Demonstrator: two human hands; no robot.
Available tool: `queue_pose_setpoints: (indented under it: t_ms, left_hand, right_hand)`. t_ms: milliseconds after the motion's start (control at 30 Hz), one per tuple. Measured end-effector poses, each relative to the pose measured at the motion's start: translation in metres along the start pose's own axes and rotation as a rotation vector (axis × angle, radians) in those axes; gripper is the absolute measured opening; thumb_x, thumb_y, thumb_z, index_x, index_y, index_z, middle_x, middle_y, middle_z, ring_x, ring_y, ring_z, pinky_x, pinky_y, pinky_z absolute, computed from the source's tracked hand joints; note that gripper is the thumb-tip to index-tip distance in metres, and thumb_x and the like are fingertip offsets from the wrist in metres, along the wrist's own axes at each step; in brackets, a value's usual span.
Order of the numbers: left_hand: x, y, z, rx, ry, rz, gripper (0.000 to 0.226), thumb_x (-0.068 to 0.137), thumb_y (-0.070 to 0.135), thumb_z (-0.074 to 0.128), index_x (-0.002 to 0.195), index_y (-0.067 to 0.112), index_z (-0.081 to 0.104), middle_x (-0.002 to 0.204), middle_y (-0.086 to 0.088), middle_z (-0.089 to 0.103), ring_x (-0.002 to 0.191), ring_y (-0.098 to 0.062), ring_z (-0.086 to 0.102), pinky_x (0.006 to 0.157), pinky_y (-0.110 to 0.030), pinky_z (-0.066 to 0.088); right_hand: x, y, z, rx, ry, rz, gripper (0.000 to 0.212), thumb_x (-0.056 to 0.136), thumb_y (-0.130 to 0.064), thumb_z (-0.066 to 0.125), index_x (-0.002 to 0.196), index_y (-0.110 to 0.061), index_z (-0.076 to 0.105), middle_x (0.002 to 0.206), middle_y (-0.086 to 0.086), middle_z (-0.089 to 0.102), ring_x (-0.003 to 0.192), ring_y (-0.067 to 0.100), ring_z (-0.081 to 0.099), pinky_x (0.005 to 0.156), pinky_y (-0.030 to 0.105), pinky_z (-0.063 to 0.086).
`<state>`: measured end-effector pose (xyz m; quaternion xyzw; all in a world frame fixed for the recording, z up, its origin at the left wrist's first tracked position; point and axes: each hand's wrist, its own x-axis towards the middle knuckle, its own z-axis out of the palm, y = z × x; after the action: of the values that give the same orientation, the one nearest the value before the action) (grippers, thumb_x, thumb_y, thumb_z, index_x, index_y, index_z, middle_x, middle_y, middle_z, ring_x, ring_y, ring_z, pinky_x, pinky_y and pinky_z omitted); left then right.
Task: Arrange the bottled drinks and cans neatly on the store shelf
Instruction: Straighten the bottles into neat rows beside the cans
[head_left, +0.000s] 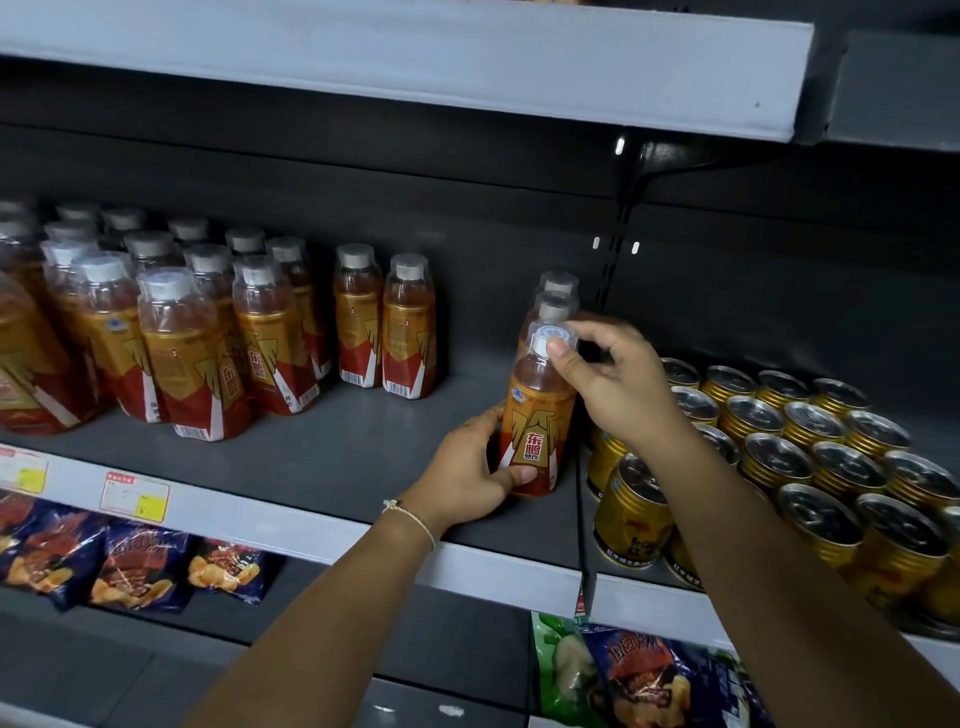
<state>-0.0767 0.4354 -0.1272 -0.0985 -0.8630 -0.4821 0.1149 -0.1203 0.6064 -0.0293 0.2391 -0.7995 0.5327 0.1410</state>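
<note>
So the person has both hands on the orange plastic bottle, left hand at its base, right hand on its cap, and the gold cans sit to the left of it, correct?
Not quite: the head view shows the gold cans to the right of the orange plastic bottle, past the shelf divider. The rest holds: the left hand grips its base and the right hand pinches its grey cap.

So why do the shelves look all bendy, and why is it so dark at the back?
Head view: the wide lens curves the upper shelf edge; the light falls mostly from the front, leaving the back panel dim; the far-left bottles are smeared; the can tops glint; the held bottle looks sharp.
</note>
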Motion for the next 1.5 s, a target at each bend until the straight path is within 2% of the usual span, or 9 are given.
queue_pose_setpoints:
  t_ms: [233, 333, 467, 633, 867, 1000, 1200, 1367, 1500]
  left_hand:
    - [-0.002, 0.002, -0.004, 0.027, 0.002, 0.002, 0.069, 0.076, 0.032, 0.082, 0.136, 0.024, 0.049, 0.127, 0.010, 0.060, 0.117, -0.007, 0.056, 0.105, -0.035, 0.046]
    - [-0.002, 0.004, -0.008, 0.075, -0.002, 0.017, 0.071, 0.074, 0.036, 0.083, 0.136, 0.024, 0.050, 0.129, 0.009, 0.057, 0.119, -0.008, 0.053, 0.106, -0.033, 0.044]
    - [0.000, 0.003, -0.030, 0.055, -0.008, -0.034, 0.077, 0.076, 0.040, 0.081, 0.142, 0.022, 0.046, 0.129, 0.014, 0.050, 0.117, -0.003, 0.048, 0.102, -0.023, 0.040]
    - [0.005, -0.009, -0.072, 0.106, 0.183, -0.039, 0.036, 0.098, 0.011, 0.054, 0.133, 0.008, 0.056, 0.131, -0.008, 0.060, 0.121, -0.020, 0.056, 0.096, -0.015, 0.036]
    - [0.013, -0.045, -0.134, 0.170, 0.335, -0.087, 0.051, 0.080, -0.011, 0.053, 0.127, 0.006, 0.060, 0.123, -0.012, 0.063, 0.116, -0.027, 0.059, 0.098, -0.026, 0.043]
    - [0.015, -0.060, -0.145, 0.202, 0.314, -0.097, 0.058, 0.079, -0.012, 0.052, 0.135, 0.005, 0.054, 0.131, -0.015, 0.059, 0.122, -0.028, 0.055, 0.101, -0.020, 0.036]
    - [0.009, -0.079, -0.142, 0.185, 0.315, -0.086, 0.058, 0.080, -0.010, 0.051, 0.136, 0.004, 0.054, 0.131, -0.013, 0.060, 0.123, -0.026, 0.055, 0.100, -0.016, 0.032]
    - [0.007, -0.080, -0.144, 0.289, 0.197, -0.019, 0.061, 0.078, -0.004, 0.049, 0.139, 0.005, 0.050, 0.136, -0.016, 0.056, 0.127, -0.030, 0.050, 0.102, -0.016, 0.026]
    - [0.008, -0.078, -0.141, 0.363, 0.115, 0.020, 0.067, 0.080, 0.000, 0.047, 0.146, 0.004, 0.039, 0.146, -0.016, 0.046, 0.137, -0.027, 0.040, 0.113, -0.020, 0.021]
  right_hand:
    - [-0.008, -0.012, 0.000, -0.133, 0.039, 0.044, 0.034, 0.092, -0.047, 0.064, 0.122, -0.031, 0.067, 0.121, -0.009, 0.051, 0.112, 0.004, 0.052, 0.088, 0.025, 0.052]
    - [-0.016, -0.024, 0.001, -0.102, 0.103, 0.085, 0.042, 0.092, -0.045, 0.066, 0.130, -0.028, 0.061, 0.124, -0.009, 0.045, 0.113, 0.012, 0.055, 0.094, 0.036, 0.054]
    - [-0.029, -0.049, 0.013, -0.198, 0.326, -0.190, 0.029, 0.094, -0.025, 0.067, 0.120, -0.013, 0.068, 0.115, -0.004, 0.056, 0.113, 0.023, 0.057, 0.094, 0.046, 0.051]
    - [-0.035, -0.067, 0.046, -0.199, 0.356, -0.379, 0.027, 0.087, -0.005, 0.064, 0.113, 0.000, 0.070, 0.115, 0.011, 0.064, 0.111, 0.027, 0.060, 0.095, 0.046, 0.050]
    - [-0.031, -0.069, 0.113, -0.262, 0.378, -0.506, 0.032, 0.083, 0.003, 0.059, 0.112, 0.002, 0.071, 0.117, 0.013, 0.067, 0.118, 0.028, 0.059, 0.106, 0.033, 0.044]
    - [-0.017, -0.049, 0.148, -0.172, 0.240, -0.199, 0.043, 0.089, -0.005, 0.060, 0.132, -0.008, 0.060, 0.126, -0.006, 0.055, 0.123, 0.021, 0.056, 0.102, 0.035, 0.049]
    - [0.034, -0.001, 0.188, -0.087, 0.012, 0.353, 0.071, 0.088, -0.016, 0.072, 0.150, -0.014, 0.038, 0.145, 0.003, 0.049, 0.132, 0.018, 0.048, 0.108, 0.029, 0.039]
    - [0.066, 0.022, 0.208, -0.026, -0.012, 0.411, 0.048, 0.079, -0.008, 0.080, 0.103, -0.038, 0.051, 0.099, -0.021, 0.061, 0.100, 0.004, 0.064, 0.080, 0.019, 0.048]
    - [0.071, 0.030, 0.209, -0.054, 0.000, 0.387, 0.041, 0.077, -0.012, 0.083, 0.095, -0.036, 0.055, 0.098, -0.017, 0.065, 0.085, -0.005, 0.065, 0.077, 0.018, 0.050]
